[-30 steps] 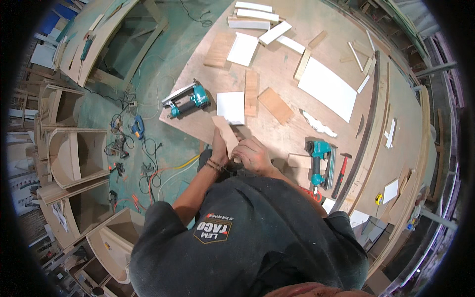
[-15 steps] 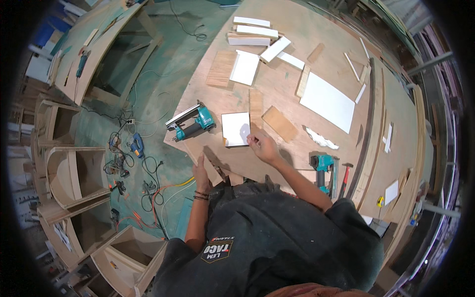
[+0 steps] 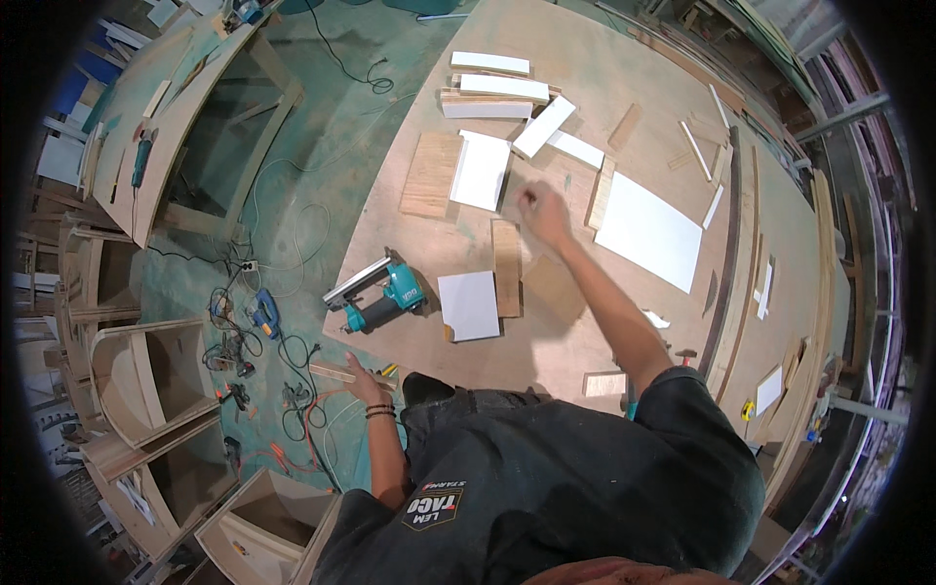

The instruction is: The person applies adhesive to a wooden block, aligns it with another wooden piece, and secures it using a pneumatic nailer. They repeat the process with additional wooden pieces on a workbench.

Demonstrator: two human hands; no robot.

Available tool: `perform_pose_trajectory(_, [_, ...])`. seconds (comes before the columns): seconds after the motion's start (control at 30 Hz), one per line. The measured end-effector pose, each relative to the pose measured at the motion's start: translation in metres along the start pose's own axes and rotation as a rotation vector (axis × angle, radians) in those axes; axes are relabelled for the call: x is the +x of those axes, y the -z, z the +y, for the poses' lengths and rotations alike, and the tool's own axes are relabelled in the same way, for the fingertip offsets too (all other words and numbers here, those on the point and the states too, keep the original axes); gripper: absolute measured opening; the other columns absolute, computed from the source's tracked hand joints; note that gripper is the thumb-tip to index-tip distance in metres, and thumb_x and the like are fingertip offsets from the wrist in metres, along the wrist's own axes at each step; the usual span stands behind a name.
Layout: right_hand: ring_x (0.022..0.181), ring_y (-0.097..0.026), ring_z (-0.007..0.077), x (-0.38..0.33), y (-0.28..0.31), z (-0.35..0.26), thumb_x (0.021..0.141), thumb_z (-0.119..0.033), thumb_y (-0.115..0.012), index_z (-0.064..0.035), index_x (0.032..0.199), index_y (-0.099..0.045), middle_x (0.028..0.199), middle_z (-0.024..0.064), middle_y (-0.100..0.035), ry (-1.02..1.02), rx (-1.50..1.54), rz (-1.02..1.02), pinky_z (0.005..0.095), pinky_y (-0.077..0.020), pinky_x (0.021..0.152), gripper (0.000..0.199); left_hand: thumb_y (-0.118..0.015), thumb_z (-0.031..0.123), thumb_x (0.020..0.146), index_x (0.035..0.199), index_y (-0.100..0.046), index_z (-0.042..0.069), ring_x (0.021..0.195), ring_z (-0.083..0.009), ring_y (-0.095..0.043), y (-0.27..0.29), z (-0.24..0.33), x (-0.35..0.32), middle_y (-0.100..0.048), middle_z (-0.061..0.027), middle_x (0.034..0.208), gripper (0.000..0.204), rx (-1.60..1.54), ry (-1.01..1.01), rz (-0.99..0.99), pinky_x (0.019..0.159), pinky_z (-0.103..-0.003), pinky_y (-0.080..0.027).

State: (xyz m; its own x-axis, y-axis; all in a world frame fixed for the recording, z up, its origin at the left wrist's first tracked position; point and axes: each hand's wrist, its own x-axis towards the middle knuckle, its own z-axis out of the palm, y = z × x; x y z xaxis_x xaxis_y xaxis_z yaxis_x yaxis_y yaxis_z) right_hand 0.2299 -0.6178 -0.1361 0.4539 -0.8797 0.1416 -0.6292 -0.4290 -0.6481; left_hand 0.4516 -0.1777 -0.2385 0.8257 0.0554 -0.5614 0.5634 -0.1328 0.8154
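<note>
My left hand (image 3: 369, 382), low beside the table's near left corner, is closed around a narrow wooden strip (image 3: 333, 371) that juts out to the left. My right hand (image 3: 543, 216) is stretched forward over the tabletop with its fingers curled together; whether anything small is in them cannot be made out. Just left of it lies a white-faced panel (image 3: 480, 171). Nearer me, a white square panel (image 3: 469, 305) lies against a brown wooden strip (image 3: 506, 265), with another brown board (image 3: 554, 292) partly under my forearm's shadow. A teal nail gun (image 3: 395, 292) rests at the left edge.
Several white-edged strips (image 3: 503, 88) are stacked at the far side, and a large white panel (image 3: 647, 232) lies on the right. Cables and a blue power tool (image 3: 263, 313) are on the green floor. Curved wooden cabinet parts (image 3: 146, 366) stand at left.
My right hand has left the white square panel's edge and reached farther forward. My left hand has shifted left and nearer me with the wooden strip. The whole view has tilted slightly.
</note>
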Motion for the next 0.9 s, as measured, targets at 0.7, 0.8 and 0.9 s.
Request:
perform_pose_trajectory(0.7, [0.115,-0.063,0.0293,0.095,0.051,0.000,0.088,-0.066,-0.064,-0.0071,0.117,-0.073,0.114,0.0170,-0.071,0.031,-0.963,-0.739,0.0463,-0.0496,0.093,0.066,-0.075,0.060,0.088,0.139,-0.044,-0.001,0.092,-0.0198,-0.061,-0.025,-0.018,-0.011,-0.060,-0.0109,0.117,0.085,0.130,-0.078,0.038,0.071,-0.037,-0.054])
perform_pose_trajectory(0.8, [0.114,-0.064,0.0299,0.098,0.046,0.016,0.087,-0.067,-0.064,-0.0085,0.128,-0.068,0.117,0.0191,-0.070,-0.042,-0.913,-0.649,0.0456,-0.0509,0.092,0.072,-0.076,0.064,0.085,0.145,-0.040,-0.002,0.096,-0.0231,-0.062,-0.019,-0.020,-0.006,-0.059,-0.0137,0.123,0.096,0.191,-0.019,0.026,0.074,-0.039,-0.055])
perform_pose_trajectory(0.9, [0.117,-0.063,0.0339,0.114,0.040,0.057,0.087,-0.061,-0.066,-0.0105,0.142,-0.057,0.127,0.0215,-0.065,0.024,-0.830,-0.414,0.0475,-0.0516,0.094,0.075,-0.076,0.067,0.082,0.149,-0.038,-0.002,0.099,-0.0248,-0.062,-0.023,-0.019,-0.009,-0.058,-0.0148,0.127,0.104,0.193,-0.036,0.073,0.077,-0.041,-0.055])
